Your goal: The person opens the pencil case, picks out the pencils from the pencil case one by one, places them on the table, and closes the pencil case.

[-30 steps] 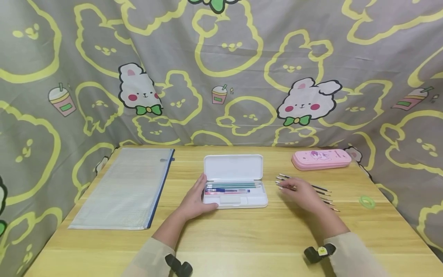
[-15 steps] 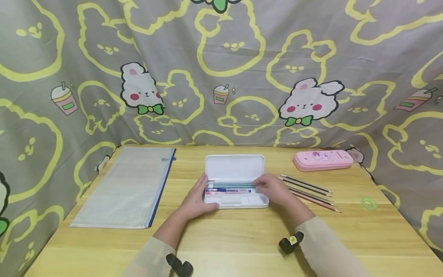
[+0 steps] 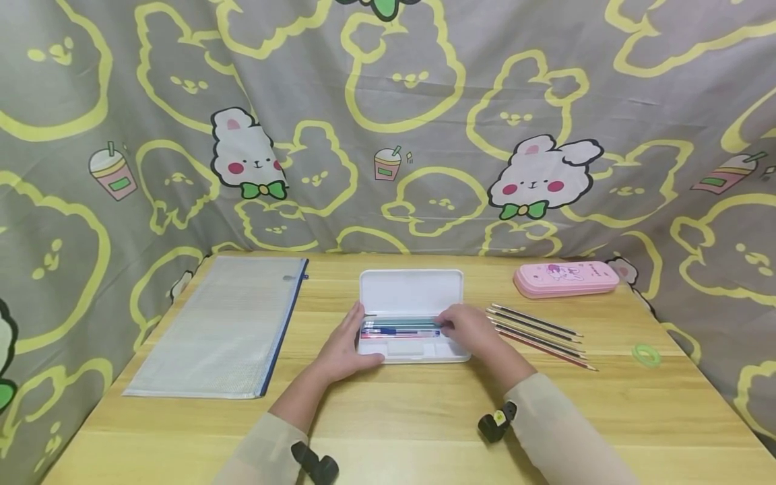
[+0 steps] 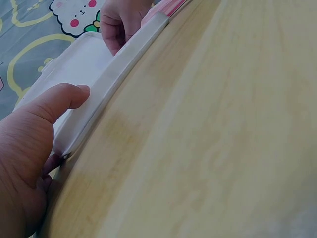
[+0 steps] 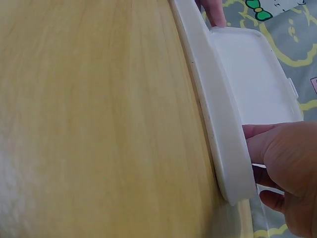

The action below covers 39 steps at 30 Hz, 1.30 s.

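Pencils (image 3: 537, 320) are lying near a white case (image 3: 411, 292). The left hand (image 3: 347, 350) is gripping its left end; the right hand (image 3: 471, 330) is poking inside, too hidden to tell its grip.

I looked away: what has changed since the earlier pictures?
The right grip moved left, from the loose pencils to the right end of the white case; whether it carries anything is hidden. Unmoved: the left grip on the white case; the pink case; the mesh pouch.
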Each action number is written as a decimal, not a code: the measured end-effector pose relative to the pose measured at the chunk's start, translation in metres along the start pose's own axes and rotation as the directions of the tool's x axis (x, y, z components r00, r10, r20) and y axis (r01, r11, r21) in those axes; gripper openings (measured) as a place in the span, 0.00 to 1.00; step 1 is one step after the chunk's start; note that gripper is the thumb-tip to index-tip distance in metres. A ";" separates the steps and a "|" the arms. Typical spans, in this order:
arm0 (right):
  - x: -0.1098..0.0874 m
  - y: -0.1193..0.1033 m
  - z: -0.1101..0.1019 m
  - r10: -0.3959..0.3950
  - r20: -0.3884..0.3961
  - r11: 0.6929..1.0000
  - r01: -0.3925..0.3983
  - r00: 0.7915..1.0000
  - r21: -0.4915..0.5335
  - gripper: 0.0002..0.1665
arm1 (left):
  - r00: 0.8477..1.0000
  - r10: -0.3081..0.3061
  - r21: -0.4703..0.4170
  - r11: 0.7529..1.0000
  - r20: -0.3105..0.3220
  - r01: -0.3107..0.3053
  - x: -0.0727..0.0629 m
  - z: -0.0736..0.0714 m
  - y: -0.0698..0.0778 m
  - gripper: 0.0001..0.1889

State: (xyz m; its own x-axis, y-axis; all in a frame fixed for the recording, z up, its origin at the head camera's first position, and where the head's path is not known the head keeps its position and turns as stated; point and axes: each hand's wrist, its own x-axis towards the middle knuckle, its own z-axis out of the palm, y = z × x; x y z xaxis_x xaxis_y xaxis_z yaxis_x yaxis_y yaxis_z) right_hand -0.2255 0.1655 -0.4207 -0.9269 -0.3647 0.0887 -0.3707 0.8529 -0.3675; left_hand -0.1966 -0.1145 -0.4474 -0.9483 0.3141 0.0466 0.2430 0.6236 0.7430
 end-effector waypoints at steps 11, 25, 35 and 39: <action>0.003 -0.004 0.002 0.037 0.041 0.998 -0.035 0.998 -0.045 0.11 | 1.000 -0.004 0.003 1.000 -0.004 0.004 -0.001 0.001 0.000 0.60; -0.006 0.007 0.004 0.001 -0.016 0.992 0.001 1.000 0.128 0.11 | 1.000 0.005 0.003 1.000 -0.009 -0.005 0.000 0.004 -0.002 0.60; -0.017 0.021 -0.014 0.004 -0.038 0.955 0.008 0.999 0.298 0.12 | 1.000 -0.004 0.000 1.000 -0.011 0.004 -0.002 0.002 -0.001 0.61; -0.027 0.030 -0.022 0.010 -0.090 0.954 0.017 0.996 0.300 0.13 | 1.000 0.000 -0.003 1.000 -0.014 0.000 -0.001 0.002 -0.001 0.61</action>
State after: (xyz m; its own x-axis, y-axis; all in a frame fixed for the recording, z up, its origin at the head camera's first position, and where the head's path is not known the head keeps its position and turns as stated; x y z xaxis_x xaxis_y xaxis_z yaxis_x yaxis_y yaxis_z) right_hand -0.2133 0.2093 -0.4135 -0.9321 -0.3211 0.1677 -0.3522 0.6951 -0.6268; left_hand -0.1955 -0.1147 -0.4496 -0.9510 0.3042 0.0557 0.2424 0.6211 0.7453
